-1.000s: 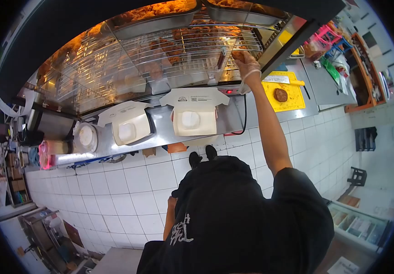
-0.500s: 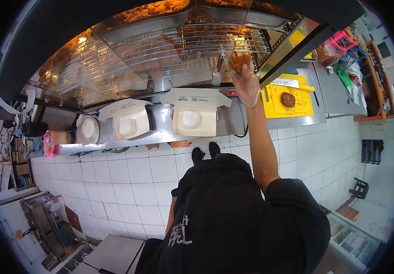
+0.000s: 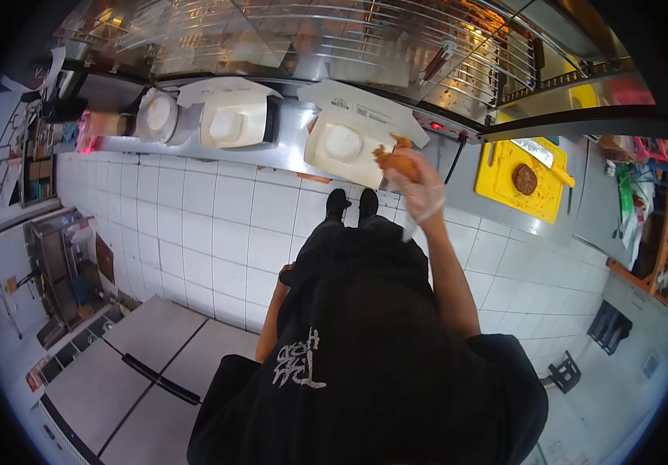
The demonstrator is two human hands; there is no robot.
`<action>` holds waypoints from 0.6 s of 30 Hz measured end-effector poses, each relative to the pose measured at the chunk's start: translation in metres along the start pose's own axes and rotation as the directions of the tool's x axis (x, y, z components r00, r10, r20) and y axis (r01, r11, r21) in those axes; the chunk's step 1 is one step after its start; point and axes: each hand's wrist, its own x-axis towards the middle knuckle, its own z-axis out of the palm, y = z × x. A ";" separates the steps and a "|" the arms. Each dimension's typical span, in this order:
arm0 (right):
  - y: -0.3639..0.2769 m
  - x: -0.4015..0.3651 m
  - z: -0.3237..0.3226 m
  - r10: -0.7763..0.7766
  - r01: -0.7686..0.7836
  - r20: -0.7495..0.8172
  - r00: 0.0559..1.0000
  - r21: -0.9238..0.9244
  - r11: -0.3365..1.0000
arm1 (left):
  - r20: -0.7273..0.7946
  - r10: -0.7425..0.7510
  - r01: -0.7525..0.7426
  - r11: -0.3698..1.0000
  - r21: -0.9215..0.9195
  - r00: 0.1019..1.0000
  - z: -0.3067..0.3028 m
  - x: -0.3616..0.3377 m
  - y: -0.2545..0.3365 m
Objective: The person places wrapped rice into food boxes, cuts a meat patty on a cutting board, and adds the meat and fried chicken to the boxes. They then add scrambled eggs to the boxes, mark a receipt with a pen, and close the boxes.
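Holds a piece of fried food (image 3: 400, 163) in the gloved right hand (image 3: 422, 188), with fingers curled partly closed around it, at the right end of an open box (image 3: 365, 170) by the front edge of the metal counter (image 3: 287, 136); cannot tell whether touching the box. Holds the left hand (image 3: 286, 273) low beside the black clothing (image 3: 372, 333), mostly hidden; cannot tell how far open or whether grasping anything. Shows a white mound (image 3: 343, 143) inside that box, and a second box (image 3: 245, 133) farther left along the same edge. Farther right, shows a yellow board (image 3: 492, 186) bearing a brown patty (image 3: 524, 179), with a knife (image 3: 535, 153) across its back right corner.
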 end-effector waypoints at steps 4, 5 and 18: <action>0.058 0.018 0.030 -0.315 0.397 0.243 0.917 -0.498 0.771 | -0.021 0.000 0.000 0.999 -0.034 1.000 0.010 -0.014 -0.009; 0.048 0.026 0.038 -0.306 0.389 0.243 0.920 -0.490 0.780 | -0.019 0.001 -0.002 0.999 -0.037 1.000 0.012 -0.016 -0.009; -0.021 0.036 -0.039 -0.028 0.018 -0.016 0.999 -0.458 0.889 | 0.147 -0.085 0.070 0.992 0.100 0.985 -0.036 -0.020 0.083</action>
